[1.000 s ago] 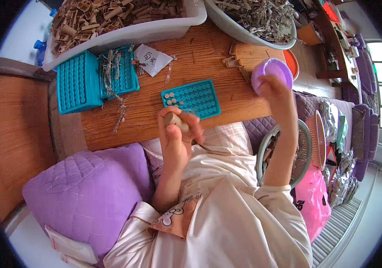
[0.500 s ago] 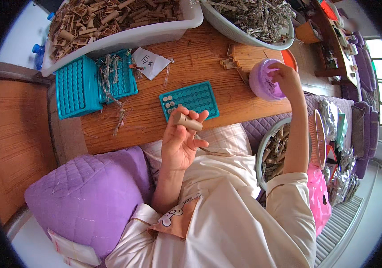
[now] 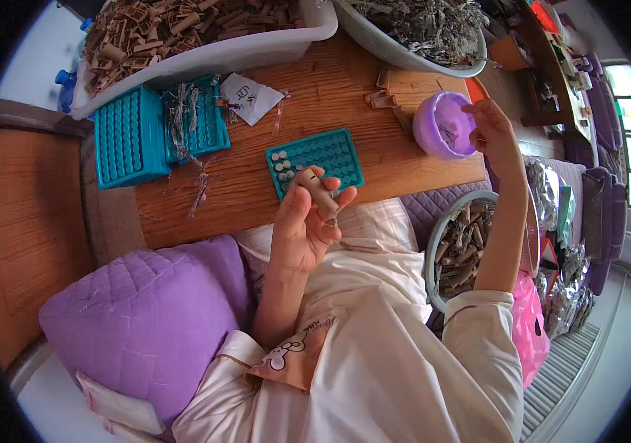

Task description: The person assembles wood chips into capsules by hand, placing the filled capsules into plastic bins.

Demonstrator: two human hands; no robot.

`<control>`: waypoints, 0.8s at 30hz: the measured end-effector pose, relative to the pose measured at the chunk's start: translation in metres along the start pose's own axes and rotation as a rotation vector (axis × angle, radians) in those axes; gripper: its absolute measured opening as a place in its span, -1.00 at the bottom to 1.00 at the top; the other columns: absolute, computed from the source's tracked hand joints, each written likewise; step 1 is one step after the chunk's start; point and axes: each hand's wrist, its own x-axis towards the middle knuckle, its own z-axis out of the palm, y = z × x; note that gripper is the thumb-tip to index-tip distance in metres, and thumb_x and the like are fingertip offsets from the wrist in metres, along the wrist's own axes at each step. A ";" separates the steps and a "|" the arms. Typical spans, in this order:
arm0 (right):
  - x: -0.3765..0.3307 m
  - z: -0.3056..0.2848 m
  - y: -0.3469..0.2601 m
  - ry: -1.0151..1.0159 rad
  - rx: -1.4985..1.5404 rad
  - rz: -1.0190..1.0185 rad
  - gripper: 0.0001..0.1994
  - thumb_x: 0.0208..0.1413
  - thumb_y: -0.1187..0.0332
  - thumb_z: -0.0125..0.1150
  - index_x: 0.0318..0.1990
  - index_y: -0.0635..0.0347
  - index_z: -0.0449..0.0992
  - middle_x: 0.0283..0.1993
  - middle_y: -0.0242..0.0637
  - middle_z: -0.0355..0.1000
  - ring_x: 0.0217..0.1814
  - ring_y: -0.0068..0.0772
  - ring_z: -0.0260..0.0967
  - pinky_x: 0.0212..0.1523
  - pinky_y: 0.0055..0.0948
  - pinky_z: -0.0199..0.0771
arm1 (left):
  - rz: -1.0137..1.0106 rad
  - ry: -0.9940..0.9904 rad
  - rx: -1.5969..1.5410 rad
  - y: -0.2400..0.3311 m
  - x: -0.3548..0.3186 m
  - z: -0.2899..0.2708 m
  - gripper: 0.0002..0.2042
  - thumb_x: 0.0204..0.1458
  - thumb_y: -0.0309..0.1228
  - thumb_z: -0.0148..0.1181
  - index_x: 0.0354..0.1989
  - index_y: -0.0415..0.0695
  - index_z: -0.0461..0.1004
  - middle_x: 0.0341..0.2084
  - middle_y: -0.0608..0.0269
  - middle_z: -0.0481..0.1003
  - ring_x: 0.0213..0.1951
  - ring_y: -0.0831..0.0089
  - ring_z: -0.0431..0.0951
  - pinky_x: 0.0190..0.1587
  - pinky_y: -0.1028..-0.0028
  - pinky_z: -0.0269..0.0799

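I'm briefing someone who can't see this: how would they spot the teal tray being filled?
On the wooden table, look just beyond the left hand holding a small tan tube. The small teal tray lies there alone; unlike the two larger teal trays far left, some holes hold pale plugs.

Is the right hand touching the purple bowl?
Touching: the head view shows the right hand with fingertips on the purple bowl rim, no gap.

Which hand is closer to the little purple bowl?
The right hand. It sits at the rim of the purple bowl, fingers by its edge. The left hand is farther away, near the body, holding a small brown tube.
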 end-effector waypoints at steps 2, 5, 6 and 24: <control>0.000 -0.005 0.005 -0.008 0.058 0.014 -0.92 0.08 0.38 -0.17 -0.36 0.14 0.26 -0.32 -0.39 0.33 -0.61 -0.73 0.19 -0.66 -0.77 0.08 | 0.004 0.013 0.040 -0.001 0.002 -0.002 -0.63 -0.06 -0.23 0.00 -0.11 -0.11 0.14 -0.28 0.14 0.34 -0.11 0.13 0.32 -0.57 0.46 0.52; -0.003 0.004 0.001 0.035 0.089 0.046 -0.93 0.07 0.39 -0.17 -0.35 0.13 0.25 -0.41 -0.39 0.33 -0.55 -0.72 0.19 -0.62 -0.77 0.11 | 0.018 0.032 0.110 0.000 0.001 -0.004 -0.60 -0.09 -0.21 0.03 -0.11 -0.11 0.14 -0.29 0.16 0.34 -0.13 0.14 0.34 -0.59 0.49 0.50; -0.003 0.008 0.001 0.031 0.062 0.020 -0.94 0.06 0.41 -0.15 -0.35 0.13 0.26 -0.43 -0.41 0.32 -0.52 -0.72 0.19 -0.58 -0.76 0.13 | -0.007 0.063 0.070 0.000 0.000 -0.001 -0.56 -0.12 -0.17 0.07 -0.12 -0.12 0.14 -0.30 0.17 0.35 -0.15 0.14 0.35 -0.61 0.50 0.48; -0.059 0.146 -0.051 -0.337 -0.329 -0.679 -0.82 -0.16 0.59 0.01 -0.31 0.29 0.33 -0.38 -0.23 0.31 -0.37 -0.33 0.34 -0.48 -0.50 0.39 | -0.105 0.134 0.475 -0.004 -0.002 0.005 -0.49 -0.13 -0.02 0.00 -0.10 -0.15 0.17 -0.31 0.29 0.38 -0.37 0.44 0.48 -0.81 0.77 0.14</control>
